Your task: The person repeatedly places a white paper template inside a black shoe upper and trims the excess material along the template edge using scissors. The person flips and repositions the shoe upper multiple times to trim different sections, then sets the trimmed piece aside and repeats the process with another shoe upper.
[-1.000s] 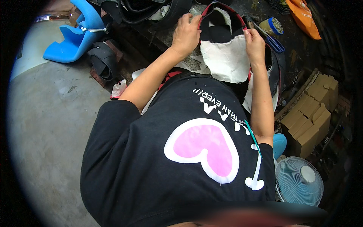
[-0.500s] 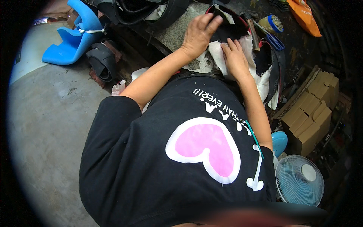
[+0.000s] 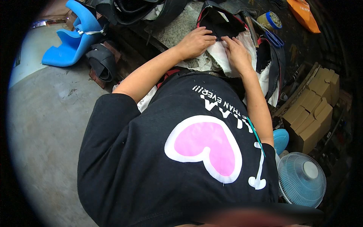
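Note:
A black, hollow padded piece with red edging [image 3: 214, 25] lies at the top of the view, with a strip of white cloth [image 3: 217, 53] along its near side. My left hand [image 3: 194, 43] is closed over the left edge, fingers together and tips at the line where black meets white; its thumb is hidden. On the right part of the cloth rests my right hand [image 3: 238, 55], fingers stretched out and slightly apart, the index tip close to the left fingertips. A similar black piece with white cloth [image 3: 274, 68] lies to the right of my right hand.
Beyond the right hand are a hammer [image 3: 252, 33], blue-handled scissors [image 3: 275, 40], a blue-lidded jar [image 3: 270, 21] and an orange bag [image 3: 303, 15]. Cardboard boxes [image 3: 308, 109] and a fan [image 3: 302, 179] stand right. Blue foam [image 3: 73, 41] and black curved pieces [image 3: 101, 62] sit left.
My left hand has come down from above the black piece onto its left edge. My right hand stays on the white cloth, its index finger now bent further toward the left hand.

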Motion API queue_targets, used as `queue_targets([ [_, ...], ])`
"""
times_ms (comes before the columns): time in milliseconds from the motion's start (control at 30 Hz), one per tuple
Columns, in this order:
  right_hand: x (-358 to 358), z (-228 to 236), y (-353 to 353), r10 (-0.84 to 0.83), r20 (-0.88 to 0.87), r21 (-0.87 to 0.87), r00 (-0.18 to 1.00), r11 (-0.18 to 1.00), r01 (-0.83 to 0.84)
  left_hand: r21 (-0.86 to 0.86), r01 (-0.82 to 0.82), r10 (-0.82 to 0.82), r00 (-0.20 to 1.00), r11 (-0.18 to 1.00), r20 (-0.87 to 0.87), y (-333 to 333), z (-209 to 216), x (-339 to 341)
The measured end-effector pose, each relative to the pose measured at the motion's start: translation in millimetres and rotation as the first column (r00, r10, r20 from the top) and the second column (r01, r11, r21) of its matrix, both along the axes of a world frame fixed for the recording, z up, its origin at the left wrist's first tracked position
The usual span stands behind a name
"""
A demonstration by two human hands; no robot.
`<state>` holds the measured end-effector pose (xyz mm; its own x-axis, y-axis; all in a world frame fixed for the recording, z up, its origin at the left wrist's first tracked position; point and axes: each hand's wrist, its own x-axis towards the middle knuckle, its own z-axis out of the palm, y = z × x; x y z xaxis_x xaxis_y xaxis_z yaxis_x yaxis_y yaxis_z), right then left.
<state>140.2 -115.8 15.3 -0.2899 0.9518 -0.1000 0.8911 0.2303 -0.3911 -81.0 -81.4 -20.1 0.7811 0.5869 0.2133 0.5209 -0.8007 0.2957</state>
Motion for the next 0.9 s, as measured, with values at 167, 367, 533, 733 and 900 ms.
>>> queue_targets([
  [167,2.0,-1.7,-6.7,0.124,0.183,0.086,0.975,0.986,-0.142,0.036,0.077,-0.078,0.997,0.996,0.027,3.4,8.0,-8.9],
  [367,14.6,-0.6,1.4,0.181,0.034,-0.021,0.983,0.983,-0.18,0.151,0.043,-0.048,0.998,0.988,0.033,-5.3,21.6,9.7],
  [533,24.7,44.2,5.1,-0.133,-0.322,-0.365,0.937,0.931,0.007,0.188,-0.023,-0.004,0.99,0.982,0.141,7.7,57.5,20.5],
  [733,52.8,126.0,12.6,0.24,-0.3,0.069,0.923,0.971,-0.23,-0.017,0.04,-0.032,0.945,0.999,0.326,14.7,128.2,-4.0],
  [900,88.5,136.0,18.5,0.101,-0.895,-0.093,0.435,0.911,-0.402,-0.56,0.333,0.089,0.799,0.758,0.595,21.8,153.9,-19.5],
])
